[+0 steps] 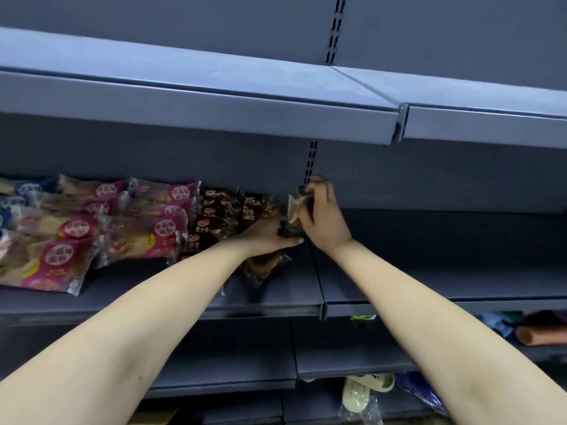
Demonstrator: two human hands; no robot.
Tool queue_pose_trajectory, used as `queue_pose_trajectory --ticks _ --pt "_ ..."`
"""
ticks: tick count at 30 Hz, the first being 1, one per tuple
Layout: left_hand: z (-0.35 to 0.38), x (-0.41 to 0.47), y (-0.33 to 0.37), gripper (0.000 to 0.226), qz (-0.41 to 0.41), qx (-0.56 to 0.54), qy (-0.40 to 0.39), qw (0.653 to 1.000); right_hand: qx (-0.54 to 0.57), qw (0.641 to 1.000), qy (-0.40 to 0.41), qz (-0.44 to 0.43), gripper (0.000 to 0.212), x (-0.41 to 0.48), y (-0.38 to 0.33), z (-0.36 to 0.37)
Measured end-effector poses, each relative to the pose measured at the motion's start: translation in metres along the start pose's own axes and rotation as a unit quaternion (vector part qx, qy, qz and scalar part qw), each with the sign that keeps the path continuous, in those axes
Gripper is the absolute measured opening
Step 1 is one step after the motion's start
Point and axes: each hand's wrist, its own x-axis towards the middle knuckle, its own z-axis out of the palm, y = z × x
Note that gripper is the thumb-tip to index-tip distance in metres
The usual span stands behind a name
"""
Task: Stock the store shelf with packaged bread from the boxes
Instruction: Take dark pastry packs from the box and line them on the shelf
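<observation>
Head view: my right hand (pixel 322 216) gripped the bread packet (pixel 294 207), left hand (pixel 270 236) flat beneath; best seated snug against the brown row (pixel 214 222).

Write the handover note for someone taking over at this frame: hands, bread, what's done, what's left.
Right hand grips a brown bread packet, held upright at the right end of the brown packets.
Left hand lies against that packet's lower end; its grip is unclear.
Done: pink packets and brown packets lie on the middle shelf; one loose brown packet lies in front, under the left wrist.
Left: seat the held packet, tidy the loose one, keep filling. Boxes are out of view.
</observation>
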Motion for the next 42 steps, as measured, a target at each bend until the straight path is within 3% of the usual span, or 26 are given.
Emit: queue_pose_trajectory --ticks 7,12,17,21,24,27,30,33,36,42 --pt "0.013 -0.002 0.005 0.037 0.02 -0.095 0.06 0.993 0.031 0.999 -0.006 0.02 0.037 -0.015 -0.003 -0.003" --pt "0.003 0.004 -0.006 0.049 0.058 0.061 0.108 0.991 -0.087 0.992 -0.086 -0.027 0.052 -0.026 0.023 -0.02" --pt "-0.002 -0.002 -0.01 0.066 0.089 0.315 0.188 0.926 -0.127 0.973 -0.19 -0.027 0.064 -0.033 0.031 -0.023" --pt "0.006 -0.006 -0.009 0.065 0.11 0.336 0.201 0.914 -0.113 0.971 -0.21 0.029 0.088 -0.032 0.023 -0.009" --pt "0.007 -0.007 -0.009 0.069 0.125 0.344 0.196 0.91 -0.133 0.971 -0.194 0.05 0.089 -0.028 0.02 -0.003" --pt "0.003 -0.006 -0.014 0.077 0.098 0.353 0.181 0.913 -0.187 0.966 -0.172 0.039 0.082 -0.026 0.022 0.002" --pt "0.001 -0.006 -0.022 0.079 0.025 0.293 0.15 0.944 -0.228 0.962 -0.139 0.058 0.071 -0.023 0.03 0.002" --pt "0.003 -0.012 -0.029 0.071 -0.021 0.198 0.014 0.98 -0.255 0.956 -0.118 0.087 0.064 -0.023 0.043 0.003" --pt "0.01 -0.018 -0.033 0.074 -0.027 0.21 -0.08 0.974 -0.269 0.952 -0.118 0.09 0.061 -0.023 0.052 0.007" --pt "0.021 -0.02 -0.033 0.064 0.028 0.246 -0.08 0.966 -0.247 0.961 -0.116 0.034 0.062 -0.006 0.048 0.024"
